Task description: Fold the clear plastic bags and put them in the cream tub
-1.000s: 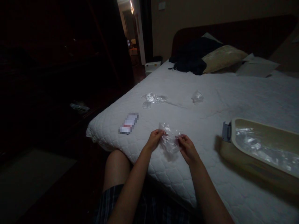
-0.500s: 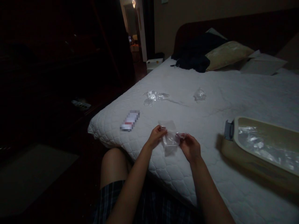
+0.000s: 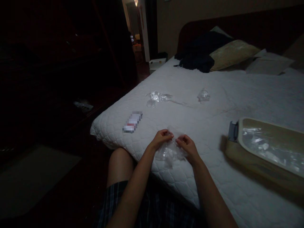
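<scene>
I sit at the corner of a bed with a white quilted cover (image 3: pixel 213 126). A small clear plastic bag (image 3: pixel 169 152) hangs between my hands just above the cover. My left hand (image 3: pixel 161 139) pinches its top left edge, fingers closed. My right hand (image 3: pixel 187 146) pinches the top right edge, fingers closed too. The two hands are close together, almost touching. The bag's lower part sags down between my wrists.
Crumpled clear plastic pieces (image 3: pixel 156 97) and another (image 3: pixel 203 95) lie farther up the bed. A small flat packet (image 3: pixel 132 122) rests near the left corner. A beige tub (image 3: pixel 261 161) holding clear plastic sits at the right. Pillows (image 3: pixel 231 53) and dark clothing (image 3: pixel 197 57) lie at the headboard.
My hands have come closer together and dropped slightly toward the cover. The plastic bag, held stretched before, now sags bunched between them.
</scene>
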The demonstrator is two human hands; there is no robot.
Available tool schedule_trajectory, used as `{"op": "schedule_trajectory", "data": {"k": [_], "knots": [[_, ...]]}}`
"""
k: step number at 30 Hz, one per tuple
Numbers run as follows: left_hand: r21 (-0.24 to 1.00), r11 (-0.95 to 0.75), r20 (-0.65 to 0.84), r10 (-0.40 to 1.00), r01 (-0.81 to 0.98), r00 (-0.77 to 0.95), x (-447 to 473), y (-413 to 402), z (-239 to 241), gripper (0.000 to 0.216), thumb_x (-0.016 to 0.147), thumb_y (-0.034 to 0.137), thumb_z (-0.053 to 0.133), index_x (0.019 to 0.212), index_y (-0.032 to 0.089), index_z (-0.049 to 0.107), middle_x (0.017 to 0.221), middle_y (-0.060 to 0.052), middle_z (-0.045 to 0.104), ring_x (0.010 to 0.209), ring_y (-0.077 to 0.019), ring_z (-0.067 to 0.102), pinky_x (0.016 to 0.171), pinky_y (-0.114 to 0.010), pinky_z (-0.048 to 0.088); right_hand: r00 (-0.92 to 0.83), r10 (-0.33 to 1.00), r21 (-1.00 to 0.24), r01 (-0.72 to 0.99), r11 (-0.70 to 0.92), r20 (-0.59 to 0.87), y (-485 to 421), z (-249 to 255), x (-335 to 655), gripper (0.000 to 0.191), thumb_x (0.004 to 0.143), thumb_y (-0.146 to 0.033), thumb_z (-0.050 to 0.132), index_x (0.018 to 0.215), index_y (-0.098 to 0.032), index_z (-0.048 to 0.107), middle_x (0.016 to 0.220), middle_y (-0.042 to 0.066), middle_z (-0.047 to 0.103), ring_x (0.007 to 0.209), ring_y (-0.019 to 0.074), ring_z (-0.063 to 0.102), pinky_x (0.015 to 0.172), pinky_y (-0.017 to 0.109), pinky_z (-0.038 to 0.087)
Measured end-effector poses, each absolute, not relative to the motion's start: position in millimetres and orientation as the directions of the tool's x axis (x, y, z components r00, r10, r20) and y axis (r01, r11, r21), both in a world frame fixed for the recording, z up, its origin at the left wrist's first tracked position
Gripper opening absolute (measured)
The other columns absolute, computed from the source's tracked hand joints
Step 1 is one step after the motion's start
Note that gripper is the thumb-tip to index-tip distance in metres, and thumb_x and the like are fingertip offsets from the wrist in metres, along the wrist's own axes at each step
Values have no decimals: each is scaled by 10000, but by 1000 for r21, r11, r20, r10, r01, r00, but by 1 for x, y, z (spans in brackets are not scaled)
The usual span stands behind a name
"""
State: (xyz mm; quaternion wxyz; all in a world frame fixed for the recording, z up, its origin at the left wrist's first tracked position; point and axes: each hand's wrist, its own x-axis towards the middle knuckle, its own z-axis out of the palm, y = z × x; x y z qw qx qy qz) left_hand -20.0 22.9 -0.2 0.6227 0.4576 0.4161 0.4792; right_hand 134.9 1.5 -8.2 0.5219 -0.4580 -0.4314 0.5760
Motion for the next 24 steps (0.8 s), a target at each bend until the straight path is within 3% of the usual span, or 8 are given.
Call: {"op": "schedule_trajectory", "data": {"k": [4, 15, 24], "knots": [[970, 119, -72, 973, -212, 219, -21, 23, -1, 319, 560, 368, 719, 732, 124, 606, 609, 10, 562, 521, -77, 481, 508, -200, 339, -95, 991, -979, -175, -107, -91, 1, -10, 136, 257, 572, -387, 722, 647, -190, 573, 558, -33, 527, 514, 105, 444, 476, 230, 321], [939, 123, -51, 973, -321, 226, -20, 26, -6, 319, 569, 306, 718, 802, 132, 587, 641, 9, 571, 528, -88, 520, 531, -211, 384, -38, 983, -882, -438, -176, -178, 6, -14, 146, 198, 602, -360, 716, 690, -205, 631, 628, -27, 591, 549, 98, 505, 518, 222, 386], [917, 162, -87, 973, -364, 214, -21, 28, -7, 261, 624, 362, 668, 699, 129, 577, 616, -6, 598, 552, -113, 561, 577, -235, 422, 21, 954, -683, -703, -198, -298, 13, -20, 150, 221, 575, -396, 735, 624, -214, 619, 579, -52, 601, 524, 86, 541, 516, 207, 466]]}}
